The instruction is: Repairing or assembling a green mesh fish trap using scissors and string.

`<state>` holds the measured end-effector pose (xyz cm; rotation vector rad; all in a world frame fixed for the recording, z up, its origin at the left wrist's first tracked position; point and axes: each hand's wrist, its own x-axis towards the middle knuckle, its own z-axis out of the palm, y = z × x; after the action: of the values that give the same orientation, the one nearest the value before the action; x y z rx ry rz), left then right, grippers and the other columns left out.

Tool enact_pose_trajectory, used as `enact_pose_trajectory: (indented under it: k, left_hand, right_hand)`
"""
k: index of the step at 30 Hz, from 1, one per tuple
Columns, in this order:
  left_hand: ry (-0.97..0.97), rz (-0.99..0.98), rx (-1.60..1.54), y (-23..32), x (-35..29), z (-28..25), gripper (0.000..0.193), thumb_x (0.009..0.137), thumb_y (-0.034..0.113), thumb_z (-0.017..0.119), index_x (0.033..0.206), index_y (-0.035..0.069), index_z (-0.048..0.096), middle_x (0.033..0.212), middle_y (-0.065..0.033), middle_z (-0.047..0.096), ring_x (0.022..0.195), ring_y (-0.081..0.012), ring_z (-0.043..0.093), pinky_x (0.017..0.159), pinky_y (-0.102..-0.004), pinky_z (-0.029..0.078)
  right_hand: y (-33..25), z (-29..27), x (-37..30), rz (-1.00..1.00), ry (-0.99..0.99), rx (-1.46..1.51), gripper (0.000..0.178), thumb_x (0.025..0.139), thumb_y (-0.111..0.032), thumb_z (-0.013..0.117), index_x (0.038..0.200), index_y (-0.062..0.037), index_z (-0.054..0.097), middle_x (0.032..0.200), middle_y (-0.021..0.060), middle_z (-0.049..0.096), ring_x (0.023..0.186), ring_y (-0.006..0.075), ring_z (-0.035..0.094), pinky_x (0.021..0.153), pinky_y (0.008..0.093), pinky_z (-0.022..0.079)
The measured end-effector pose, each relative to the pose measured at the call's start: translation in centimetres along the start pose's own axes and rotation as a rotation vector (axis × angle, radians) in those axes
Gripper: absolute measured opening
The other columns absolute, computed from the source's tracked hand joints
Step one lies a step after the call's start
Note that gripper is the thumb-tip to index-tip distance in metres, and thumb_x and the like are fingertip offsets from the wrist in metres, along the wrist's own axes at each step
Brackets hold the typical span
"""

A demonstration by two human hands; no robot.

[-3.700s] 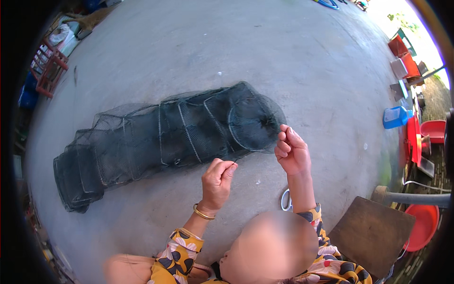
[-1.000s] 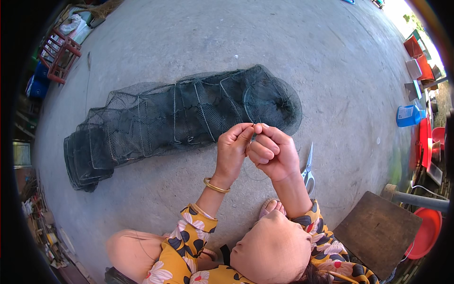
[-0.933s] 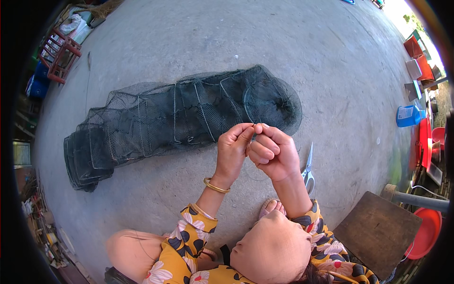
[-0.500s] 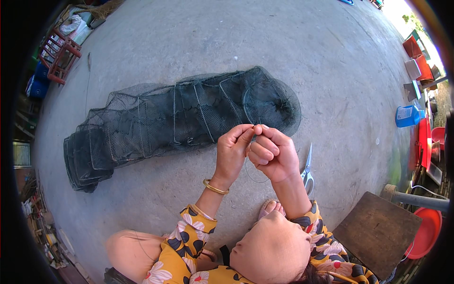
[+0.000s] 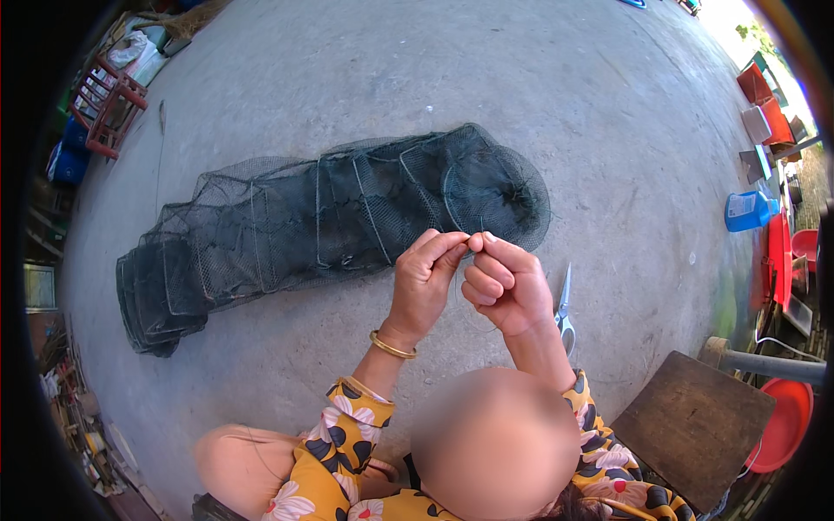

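One mesh net trap (image 5: 339, 213) stretches from left to centre of the frame, one pair of scissors (image 5: 565, 323) right of centre. Mid-frame, my left grip (image 5: 426, 276) and right grip (image 5: 514, 291) pinch tightly closed on one thin thread (image 5: 478, 327).

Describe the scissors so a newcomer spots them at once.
Start at the long dark net across the concrete floor. From its rounded right end, look down to the right hand; the scissors lie just right of it, tips pointing up the picture. Slim pale blades and looped handles set them apart from the dark mesh.
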<state>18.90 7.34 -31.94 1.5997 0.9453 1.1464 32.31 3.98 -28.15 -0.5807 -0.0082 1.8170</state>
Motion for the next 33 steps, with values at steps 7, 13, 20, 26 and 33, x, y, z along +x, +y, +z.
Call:
enact_pose_trajectory:
  k: [7, 13, 20, 26, 33]
  left_hand:
    - [-0.068, 0.216, 0.227, -0.2, 0.5, -1.0, 0.011, 0.087, 0.004, 0.065, 0.097, 0.003, 0.067, 0.077, -0.0052, 0.056, 0.067, -0.0132, 0.055, 0.057, -0.0259, 0.045]
    - [-0.159, 0.246, 0.388, 0.1, 0.3, -1.0, 0.010, 0.082, 0.010, 0.069, 0.093, 0.008, 0.068, 0.074, -0.0038, 0.054, 0.063, -0.0180, 0.060, 0.054, -0.0307, 0.049]
    - [-0.217, 0.220, 0.468, 0.1, 0.3, -1.7, 0.011, 0.081, 0.010, 0.071, 0.092, 0.007, 0.069, 0.087, -0.0069, 0.057, 0.073, -0.0193, 0.062, 0.061, -0.0304, 0.050]
    - [-0.139, 0.043, 0.318, -1.8, 1.6, -5.4, 0.010, 0.086, 0.012, 0.067, 0.090, 0.003, 0.069, 0.125, -0.0109, 0.052, 0.109, -0.0207, 0.055, 0.088, -0.0311, 0.049]
    - [-0.058, -0.062, 0.102, -2.6, 2.2, -8.7, 0.016, 0.094, 0.011, 0.058, 0.095, -0.003, 0.066, 0.100, -0.0061, 0.066, 0.089, -0.0112, 0.061, 0.081, -0.0250, 0.049]
  right_hand:
    - [-0.7, 0.4, -1.4, -0.076, 0.185, -0.477, 0.019, 0.097, -0.018, 0.052, 0.093, 0.0008, 0.056, 0.052, 0.0019, 0.045, 0.046, 0.0163, 0.050, 0.045, 0.0274, 0.038]
    - [-0.9, -0.8, -1.5, -0.140, 0.242, -0.582, 0.016, 0.095, -0.017, 0.055, 0.096, -0.0009, 0.053, 0.052, 0.0045, 0.048, 0.048, 0.0201, 0.057, 0.046, 0.0285, 0.044]
    - [-1.1, -3.0, -1.0, -0.574, 0.281, -0.819, 0.008, 0.091, -0.010, 0.060, 0.089, -0.0029, 0.064, 0.083, 0.0043, 0.066, 0.076, 0.0105, 0.058, 0.066, 0.0247, 0.044]
    - [-8.5, -7.5, -6.8, -0.636, 0.077, -0.196, 0.009, 0.094, -0.014, 0.056, 0.099, -0.0070, 0.058, 0.086, 0.0035, 0.060, 0.081, 0.0144, 0.053, 0.059, 0.0250, 0.044]
    - [-16.0, -16.1, -16.2, -0.737, 0.170, -0.149, 0.014, 0.099, -0.014, 0.048, 0.104, -0.0035, 0.056, 0.082, 0.0035, 0.055, 0.085, 0.0170, 0.053, 0.064, 0.0245, 0.051]
